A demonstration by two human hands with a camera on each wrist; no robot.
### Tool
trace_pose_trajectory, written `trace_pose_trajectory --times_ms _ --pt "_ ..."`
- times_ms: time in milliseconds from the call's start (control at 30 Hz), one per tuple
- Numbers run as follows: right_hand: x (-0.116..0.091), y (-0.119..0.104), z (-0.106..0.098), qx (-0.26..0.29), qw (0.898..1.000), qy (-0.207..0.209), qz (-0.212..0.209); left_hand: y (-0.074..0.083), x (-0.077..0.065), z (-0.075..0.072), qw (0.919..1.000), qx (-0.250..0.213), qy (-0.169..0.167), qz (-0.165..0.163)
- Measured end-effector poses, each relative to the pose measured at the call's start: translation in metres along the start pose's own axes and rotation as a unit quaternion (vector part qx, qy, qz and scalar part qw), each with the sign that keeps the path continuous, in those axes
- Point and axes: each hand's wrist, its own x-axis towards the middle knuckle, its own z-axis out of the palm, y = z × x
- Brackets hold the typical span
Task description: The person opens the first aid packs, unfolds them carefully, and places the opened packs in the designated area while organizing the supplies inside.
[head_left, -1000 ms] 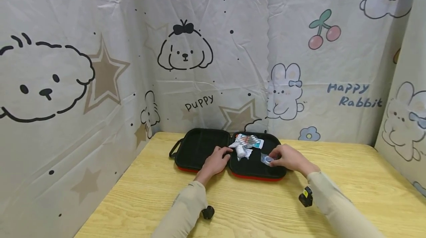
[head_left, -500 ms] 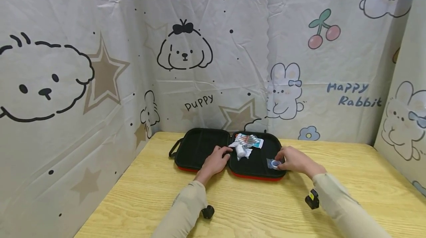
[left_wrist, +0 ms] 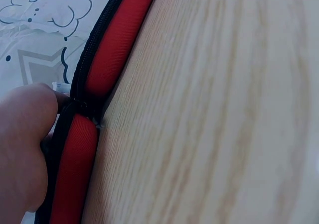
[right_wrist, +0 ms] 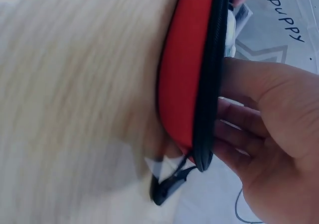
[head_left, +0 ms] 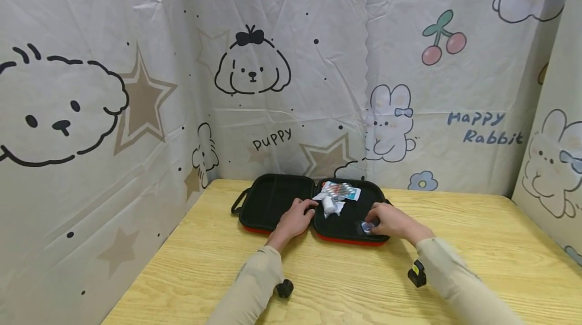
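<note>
A zip case point(head_left: 273, 198), black inside and red outside, lies unfolded on the table. My left hand point(head_left: 294, 220) rests over its middle fold, fingertips beside a white wrapped roll point(head_left: 329, 207). In the left wrist view the thumb point(left_wrist: 30, 114) reaches over the zipper edge. At the right half's near corner, my right hand point(head_left: 390, 219) pinches a small clear plastic packet point(head_left: 367, 227), low inside the case. In the right wrist view the right hand's fingertips point(right_wrist: 234, 84) go behind the case wall point(right_wrist: 187, 59), which hides the packet.
In the right half's far left part lie a swab-like pack point(head_left: 340, 191) and a blue-and-white packet point(head_left: 352, 194). A carry handle point(head_left: 236, 202) sticks out at the case's left. The wooden table point(head_left: 345, 284) stretches in front; a printed curtain point(head_left: 291, 112) hangs behind.
My right hand first moved right with the packet, then came back left to the near right part of the case. The packet is now more covered by the fingers. My left hand has stayed in place.
</note>
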Motion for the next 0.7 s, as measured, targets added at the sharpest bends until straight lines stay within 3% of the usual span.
trace_pose_trajectory --times_ms 333,567,700 --pt "0.003 -0.004 0.014 0.048 0.999 0.015 0.017 0.001 0.001 0.004 1.0 -0.002 0.003 -0.003" --pt "-0.004 0.004 0.01 0.055 0.998 0.027 0.015 0.001 0.0 0.003 1.0 -0.005 0.005 0.001" --pt "-0.005 0.0 0.003 0.063 0.997 0.021 0.042 0.001 0.001 0.002 1.0 -0.001 0.007 0.0"
